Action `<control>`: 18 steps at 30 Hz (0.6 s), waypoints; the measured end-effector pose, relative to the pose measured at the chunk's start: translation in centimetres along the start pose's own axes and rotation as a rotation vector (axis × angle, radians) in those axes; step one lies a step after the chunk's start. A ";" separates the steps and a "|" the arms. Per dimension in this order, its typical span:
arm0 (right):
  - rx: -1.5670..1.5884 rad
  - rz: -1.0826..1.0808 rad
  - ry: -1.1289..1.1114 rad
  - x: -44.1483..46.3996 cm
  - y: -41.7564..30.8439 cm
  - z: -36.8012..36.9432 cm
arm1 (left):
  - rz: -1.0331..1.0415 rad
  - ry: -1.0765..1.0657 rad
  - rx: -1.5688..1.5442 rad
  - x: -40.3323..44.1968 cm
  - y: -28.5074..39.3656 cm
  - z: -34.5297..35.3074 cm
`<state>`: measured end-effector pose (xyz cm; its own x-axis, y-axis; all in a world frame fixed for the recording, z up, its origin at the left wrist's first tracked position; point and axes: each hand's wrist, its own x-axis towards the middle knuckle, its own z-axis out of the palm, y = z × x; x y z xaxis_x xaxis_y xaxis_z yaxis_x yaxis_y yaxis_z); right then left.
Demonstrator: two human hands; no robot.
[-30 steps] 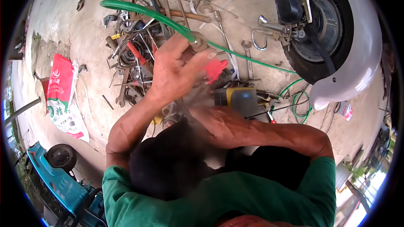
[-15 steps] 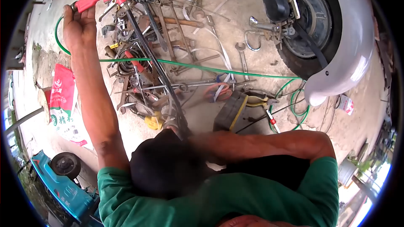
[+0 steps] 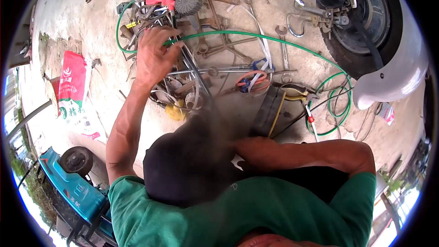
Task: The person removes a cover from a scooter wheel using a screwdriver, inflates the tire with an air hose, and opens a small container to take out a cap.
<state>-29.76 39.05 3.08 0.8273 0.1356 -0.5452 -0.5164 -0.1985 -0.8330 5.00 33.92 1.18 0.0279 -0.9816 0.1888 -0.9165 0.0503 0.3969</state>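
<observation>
One left hand (image 3: pixel 153 59) outstretched, fingers (image 3: pixel 165 32) loosely bent, over green hose (image 3: pixel 238 32)

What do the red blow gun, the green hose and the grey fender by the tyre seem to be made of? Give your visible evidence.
Red blow gun: probably moulded plastic, though painted metal is possible; its colour is even and bright.
Green hose: likely flexible plastic or rubber, smooth; it bends in loose loops.
Grey fender: glossy, with bright reflections; plastic or painted metal, unclear which.
</observation>
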 end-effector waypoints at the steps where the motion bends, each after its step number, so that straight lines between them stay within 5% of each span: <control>1: -0.007 0.001 -0.020 0.1 0.0 0.2 | 0.224 -0.101 -0.079 -0.7 2.1 0.4; 3: -0.032 0.005 -0.053 0.3 0.2 0.0 | 0.422 -0.539 -0.174 -2.5 4.2 1.8; 8: -0.064 -0.014 -0.017 -0.1 0.3 -0.2 | 0.584 -0.768 -0.106 -2.1 3.4 3.4; 12: -0.023 -0.037 0.034 -0.9 0.0 -0.5 | 0.533 -0.766 -0.105 -0.2 4.8 2.0; 18: -0.103 -0.317 0.504 -1.0 0.6 -1.3 | 0.481 -0.463 -0.147 2.3 3.9 -6.6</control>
<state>-30.62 37.53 3.26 0.9533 -0.2683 -0.1389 -0.2241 -0.3198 -0.9206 4.08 33.07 9.06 -0.5727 -0.8196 -0.0153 -0.7193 0.4934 0.4891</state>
